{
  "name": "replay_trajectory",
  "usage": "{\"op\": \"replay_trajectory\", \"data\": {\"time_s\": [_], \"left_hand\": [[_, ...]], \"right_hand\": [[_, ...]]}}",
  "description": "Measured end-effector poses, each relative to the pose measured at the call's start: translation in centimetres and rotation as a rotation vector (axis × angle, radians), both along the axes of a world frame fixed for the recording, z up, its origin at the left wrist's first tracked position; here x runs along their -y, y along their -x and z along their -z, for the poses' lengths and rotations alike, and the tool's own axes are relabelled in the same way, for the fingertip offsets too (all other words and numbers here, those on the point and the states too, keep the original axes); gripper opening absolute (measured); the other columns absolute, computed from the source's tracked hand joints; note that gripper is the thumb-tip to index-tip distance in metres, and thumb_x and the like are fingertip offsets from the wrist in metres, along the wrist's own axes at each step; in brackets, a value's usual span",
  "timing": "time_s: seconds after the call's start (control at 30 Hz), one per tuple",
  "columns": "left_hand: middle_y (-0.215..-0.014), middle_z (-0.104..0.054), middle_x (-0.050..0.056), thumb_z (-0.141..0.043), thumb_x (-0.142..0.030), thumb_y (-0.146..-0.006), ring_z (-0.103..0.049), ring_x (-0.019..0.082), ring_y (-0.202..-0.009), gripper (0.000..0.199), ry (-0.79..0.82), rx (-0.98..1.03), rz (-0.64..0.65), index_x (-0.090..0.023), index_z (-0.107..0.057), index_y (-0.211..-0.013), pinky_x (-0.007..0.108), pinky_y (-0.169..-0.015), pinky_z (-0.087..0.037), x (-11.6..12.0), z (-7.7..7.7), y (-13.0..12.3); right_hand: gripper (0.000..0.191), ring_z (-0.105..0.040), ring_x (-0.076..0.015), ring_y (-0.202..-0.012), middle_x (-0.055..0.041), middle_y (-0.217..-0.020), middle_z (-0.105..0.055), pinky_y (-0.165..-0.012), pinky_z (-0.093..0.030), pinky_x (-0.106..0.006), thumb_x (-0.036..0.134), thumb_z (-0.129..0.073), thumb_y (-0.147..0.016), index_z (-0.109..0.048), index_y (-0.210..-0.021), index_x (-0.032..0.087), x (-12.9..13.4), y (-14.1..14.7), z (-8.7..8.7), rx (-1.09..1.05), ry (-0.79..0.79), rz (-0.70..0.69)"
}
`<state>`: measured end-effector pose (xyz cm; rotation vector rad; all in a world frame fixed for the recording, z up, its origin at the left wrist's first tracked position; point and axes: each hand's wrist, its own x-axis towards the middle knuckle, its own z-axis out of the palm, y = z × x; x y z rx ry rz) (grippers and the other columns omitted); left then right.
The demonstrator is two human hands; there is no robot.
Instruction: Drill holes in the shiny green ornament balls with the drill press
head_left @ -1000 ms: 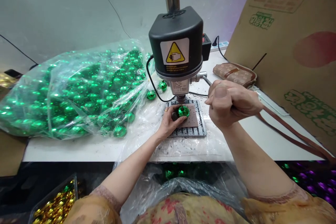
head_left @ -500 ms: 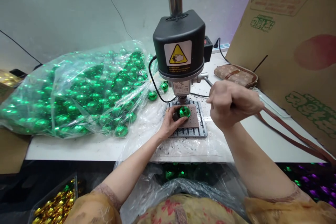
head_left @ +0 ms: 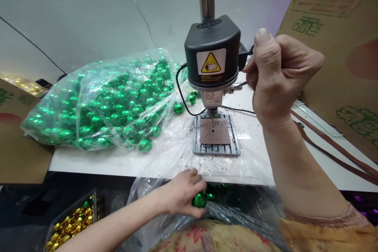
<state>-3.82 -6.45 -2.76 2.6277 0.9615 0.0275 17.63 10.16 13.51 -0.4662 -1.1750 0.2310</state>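
My left hand [head_left: 189, 193] is just below the table's front edge, its fingers curved round a shiny green ball [head_left: 199, 199]. My right hand [head_left: 273, 73] is raised beside the black drill press [head_left: 213, 53], closed round its lever [head_left: 240, 85]; the grip end is hidden in the fist. Under the drill's chuck, a brown square pad [head_left: 215, 136] with a small green spot at its middle lies on the slotted metal base [head_left: 217, 150]. No ball rests on the pad.
A clear bag of green balls [head_left: 103, 102] fills the table's left side, with loose balls [head_left: 178, 107] beside it. Cardboard boxes [head_left: 330, 59] stand right and left. Brown straps [head_left: 330, 147] cross the right side. A bin of gold balls [head_left: 72, 220] is below left.
My left hand has moved from the pad down toward me with a green ball. My right hand has risen with the lever. The view has shifted slightly.
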Motion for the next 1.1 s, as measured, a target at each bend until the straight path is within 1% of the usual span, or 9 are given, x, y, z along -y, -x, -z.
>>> {"op": "replay_trajectory", "data": {"time_s": [0.1, 0.2, 0.27, 0.4, 0.5, 0.63, 0.77, 0.9, 1.1], "left_hand": [[-0.101, -0.066, 0.010, -0.069, -0.050, -0.087, -0.059, 0.024, -0.094, 0.042, -0.173, -0.182, 0.187, -0.019, -0.058, -0.112, 0.035, -0.080, -0.046, 2.9, 1.2, 1.3], [-0.095, -0.066, 0.009, -0.057, -0.037, -0.096, -0.059, 0.023, -0.088, 0.025, -0.272, -0.038, 0.129, -0.020, -0.058, -0.114, 0.036, -0.079, -0.046, 1.4, 1.7, 2.6], [-0.087, -0.065, 0.008, -0.049, -0.020, -0.095, -0.059, 0.022, -0.084, 0.016, -0.325, 0.107, -0.061, -0.021, -0.060, -0.107, 0.037, -0.078, -0.047, -2.3, 1.5, 3.6], [-0.096, -0.066, 0.010, -0.042, -0.008, -0.087, -0.061, 0.026, -0.094, 0.030, -0.430, 0.217, -0.487, -0.022, -0.064, -0.102, 0.040, -0.086, -0.050, -13.3, 0.5, 5.8], [-0.112, -0.065, 0.015, -0.043, -0.004, -0.084, -0.059, 0.030, -0.106, 0.036, -0.430, 0.091, -0.604, -0.018, -0.065, -0.108, 0.045, -0.096, -0.047, -20.1, 0.3, 6.7], [-0.111, -0.064, 0.019, -0.047, -0.001, -0.082, -0.055, 0.035, -0.112, 0.037, -0.405, -0.019, -0.644, -0.014, -0.067, -0.110, 0.048, -0.098, -0.044, -24.5, 0.8, 6.7], [-0.112, -0.062, 0.020, -0.055, -0.004, -0.081, -0.052, 0.039, -0.117, 0.034, -0.405, -0.030, -0.654, -0.015, -0.067, -0.112, 0.053, -0.099, -0.042, -24.5, 0.7, 6.5], [-0.114, -0.062, 0.014, -0.068, -0.022, -0.082, -0.058, 0.031, -0.109, 0.040, -0.331, 0.224, -0.637, -0.018, -0.062, -0.122, 0.045, -0.096, -0.048, -20.7, 0.1, 6.2], [-0.109, -0.066, 0.008, -0.060, -0.049, -0.091, -0.066, 0.017, -0.081, 0.048, 0.412, 1.110, -0.797, -0.024, -0.053, -0.131, 0.032, -0.069, -0.056, -13.3, -0.3, 2.5]], "right_hand": [[0.040, -0.035, 0.0021, -0.041, 0.0066, -0.046, -0.043, -0.048, -0.029, -0.022, 0.022, -0.059, -0.091, -0.053, -0.052, 0.014, -0.1, 0.1, 0.0, -0.021, -0.007, -0.002], [0.039, -0.035, 0.0007, -0.040, 0.0062, -0.044, -0.043, -0.047, -0.027, -0.023, 0.018, -0.061, -0.089, -0.054, -0.051, 0.014, -0.2, 0.1, 0.0, -0.037, -0.038, -0.015], [0.039, -0.034, -0.0003, -0.039, 0.0063, -0.042, -0.041, -0.047, -0.027, -0.025, 0.017, -0.061, -0.089, -0.054, -0.050, 0.014, -0.1, 0.1, 0.0, -0.037, -0.045, -0.017], [0.041, -0.035, -0.0006, -0.040, 0.0059, -0.043, -0.041, -0.048, -0.027, -0.025, 0.020, -0.059, -0.091, -0.053, -0.051, 0.015, 0.2, 0.1, 0.0, -0.022, -0.005, 0.012], [0.041, -0.034, -0.0002, -0.039, 0.0061, -0.043, -0.041, -0.046, -0.026, -0.024, 0.019, -0.060, -0.090, -0.053, -0.050, 0.015, 0.3, 0.2, 0.0, -0.029, -0.016, 0.009], [0.040, -0.035, -0.0007, -0.041, 0.0058, -0.045, -0.043, -0.048, -0.027, -0.025, 0.020, -0.059, -0.090, -0.052, -0.051, 0.016, 0.5, 0.2, 0.1, -0.023, 0.001, 0.018], [0.041, -0.035, -0.0003, -0.041, 0.0061, -0.044, -0.042, -0.047, -0.026, -0.025, 0.019, -0.058, -0.090, -0.050, -0.051, 0.015, 0.6, 0.2, 0.1, -0.024, -0.020, 0.014], [0.040, -0.035, -0.0001, -0.041, 0.0064, -0.045, -0.042, -0.047, -0.027, -0.024, 0.018, -0.058, -0.091, -0.050, -0.051, 0.015, 0.6, 0.3, 0.1, -0.029, -0.026, 0.013], [0.042, -0.033, -0.0018, -0.039, 0.0068, -0.043, -0.039, -0.046, -0.029, -0.026, 0.022, -0.060, -0.091, -0.048, -0.051, 0.018, 0.4, 0.2, 0.0, -0.005, -0.036, 0.054]]}}
